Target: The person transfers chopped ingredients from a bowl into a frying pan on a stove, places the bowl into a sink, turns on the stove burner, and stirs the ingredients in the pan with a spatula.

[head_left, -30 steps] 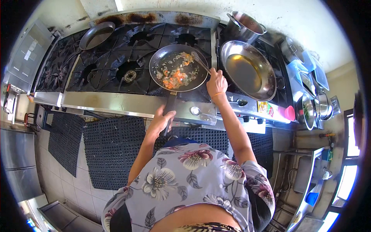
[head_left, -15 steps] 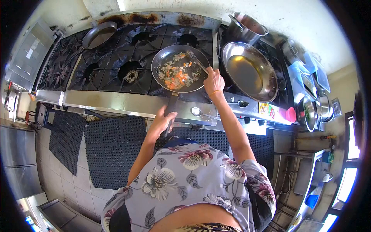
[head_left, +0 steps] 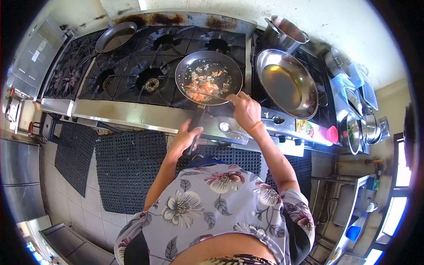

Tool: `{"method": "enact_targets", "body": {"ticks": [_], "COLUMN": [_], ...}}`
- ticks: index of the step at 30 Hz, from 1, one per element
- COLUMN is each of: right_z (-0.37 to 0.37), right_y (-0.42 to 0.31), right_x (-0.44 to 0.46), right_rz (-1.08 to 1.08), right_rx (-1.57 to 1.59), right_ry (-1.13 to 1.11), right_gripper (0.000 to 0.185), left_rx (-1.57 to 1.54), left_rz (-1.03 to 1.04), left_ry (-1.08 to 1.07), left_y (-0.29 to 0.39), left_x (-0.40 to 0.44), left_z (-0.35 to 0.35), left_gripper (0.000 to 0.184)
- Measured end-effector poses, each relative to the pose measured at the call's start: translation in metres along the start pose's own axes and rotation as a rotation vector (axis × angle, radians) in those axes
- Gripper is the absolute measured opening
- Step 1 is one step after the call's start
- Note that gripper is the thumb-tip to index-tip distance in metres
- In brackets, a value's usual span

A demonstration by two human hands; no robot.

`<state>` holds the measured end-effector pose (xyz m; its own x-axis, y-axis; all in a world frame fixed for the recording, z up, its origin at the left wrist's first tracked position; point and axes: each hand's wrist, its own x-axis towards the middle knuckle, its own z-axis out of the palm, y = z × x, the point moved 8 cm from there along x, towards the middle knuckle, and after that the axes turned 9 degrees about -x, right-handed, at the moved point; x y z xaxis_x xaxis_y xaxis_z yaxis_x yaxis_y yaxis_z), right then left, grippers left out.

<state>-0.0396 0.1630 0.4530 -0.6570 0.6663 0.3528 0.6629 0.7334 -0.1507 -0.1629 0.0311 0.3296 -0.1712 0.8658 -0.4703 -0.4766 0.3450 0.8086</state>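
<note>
A dark frying pan rests on the stove, with chopped orange and whitish food in its lower left part. My left hand is wrapped round the pan's handle, below the rim. At the pan's lower right edge, my right hand is closed round the handle of a spoon. The spoon lies low across the pan, and its head is hidden among the food.
A wide steel pan with yellowish liquid stands right of the frying pan, a tall pot behind it. Another pan sits at the back left. A spoon, a pink cup and several bowls lie along the front and right.
My right hand has moved down and turned, swinging the spoon from the pan's upper right to its lower left. The food has shifted. My left hand still holds the handle.
</note>
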Motion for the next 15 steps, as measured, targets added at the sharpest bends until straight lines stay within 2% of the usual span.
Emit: {"method": "enact_targets", "body": {"ticks": [4, 15], "right_z": [-0.013, 0.017], "right_y": [0.002, 0.064], "right_x": [-0.011, 0.008], "right_rz": [0.047, 0.347], "right_rx": [-0.004, -0.18], "right_ry": [-0.08, 0.077], "right_gripper": [0.023, 0.026], "left_rx": [-0.011, -0.028], "left_rz": [0.013, -0.004], "left_ry": [-0.006, -0.008], "left_y": [-0.002, 0.001], "left_x": [0.003, -0.005], "left_z": [-0.002, 0.003], "left_gripper": [0.025, 0.025]}}
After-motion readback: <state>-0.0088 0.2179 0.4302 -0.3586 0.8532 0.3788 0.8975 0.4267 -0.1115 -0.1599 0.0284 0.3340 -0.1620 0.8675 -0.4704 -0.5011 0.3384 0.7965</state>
